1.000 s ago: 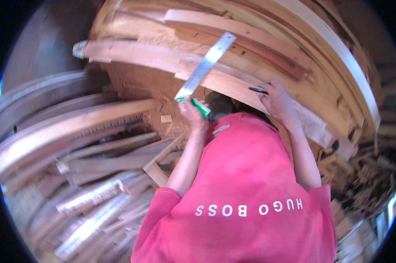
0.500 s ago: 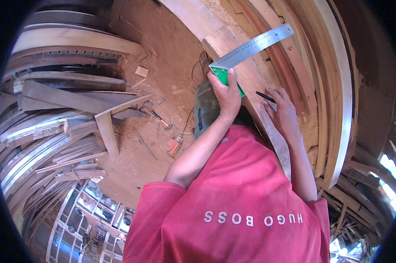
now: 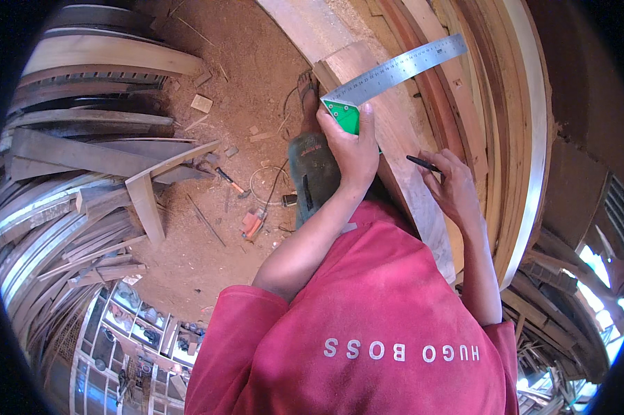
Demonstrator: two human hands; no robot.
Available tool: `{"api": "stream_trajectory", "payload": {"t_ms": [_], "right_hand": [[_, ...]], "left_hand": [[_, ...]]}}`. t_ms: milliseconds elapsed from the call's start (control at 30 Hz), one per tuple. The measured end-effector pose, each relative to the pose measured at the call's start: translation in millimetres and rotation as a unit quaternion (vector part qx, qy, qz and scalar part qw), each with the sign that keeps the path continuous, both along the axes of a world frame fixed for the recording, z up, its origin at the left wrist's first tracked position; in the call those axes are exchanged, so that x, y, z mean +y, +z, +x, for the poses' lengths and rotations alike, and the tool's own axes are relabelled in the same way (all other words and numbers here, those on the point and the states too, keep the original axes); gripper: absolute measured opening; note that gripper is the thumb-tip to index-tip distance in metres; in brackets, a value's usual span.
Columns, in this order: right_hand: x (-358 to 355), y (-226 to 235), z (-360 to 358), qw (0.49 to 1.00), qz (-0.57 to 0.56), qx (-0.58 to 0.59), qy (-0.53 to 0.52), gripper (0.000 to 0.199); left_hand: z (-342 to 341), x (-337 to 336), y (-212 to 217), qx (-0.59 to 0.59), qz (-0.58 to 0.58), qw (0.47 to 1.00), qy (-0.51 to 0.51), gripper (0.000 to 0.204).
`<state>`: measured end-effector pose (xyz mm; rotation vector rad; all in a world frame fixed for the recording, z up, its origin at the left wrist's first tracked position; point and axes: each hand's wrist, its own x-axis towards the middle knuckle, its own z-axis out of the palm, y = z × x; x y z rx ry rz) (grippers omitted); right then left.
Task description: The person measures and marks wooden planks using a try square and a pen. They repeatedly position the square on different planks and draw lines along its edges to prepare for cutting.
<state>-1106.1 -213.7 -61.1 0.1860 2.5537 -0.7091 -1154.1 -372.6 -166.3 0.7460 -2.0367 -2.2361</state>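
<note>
My left hand [image 3: 353,149] is closed around the green handle of a try square [image 3: 398,69], thumb on top. The square's silver ruled blade lies across a light wooden board [image 3: 402,138] and reaches right over the planks beyond. Its handle sits at the board's left edge, partly covered by my fingers. My right hand [image 3: 455,183] pinches a black pen [image 3: 422,163] above the board's right side, with the tip pointing left toward the wood. Whether the tip touches the board I cannot tell.
Long planks [image 3: 495,138] lie side by side on the right. More boards are stacked [image 3: 84,159] at the left. On the sawdust-covered floor lie a hammer [image 3: 232,182], an orange tool [image 3: 254,223] and wood offcuts [image 3: 201,104]. A white-framed rack [image 3: 94,353] stands lower left.
The view has shifted a little. My left hand and the square have moved slightly left along with it. My right hand and pen sit slightly lower, farther from the square's handle.
</note>
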Motion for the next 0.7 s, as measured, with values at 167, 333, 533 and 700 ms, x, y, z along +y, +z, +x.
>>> {"api": "stream_trajectory", "payload": {"t_ms": [167,333,533,700], "right_hand": [[2.4,4.2,-11.6,0.999,0.007,-0.040,0.006,0.025],[-0.6,8.6,-24.1,0.999,-0.005,0.049,0.012,0.020],[-5.9,11.8,-43.3,0.988,-0.049,0.142,-0.019,0.019],[-8.2,14.2,-52.0,0.984,-0.058,0.168,-0.030,0.017]], "left_hand": [[3.8,-0.1,3.3,-0.013,-0.012,1.000,-0.007,0.045],[2.0,-0.3,7.4,-0.009,-0.001,1.000,-0.003,0.045],[1.2,-1.4,6.2,-0.027,-0.017,0.999,-0.020,0.049],[0.3,-2.4,4.5,-0.023,-0.040,0.998,-0.037,0.051]]}}
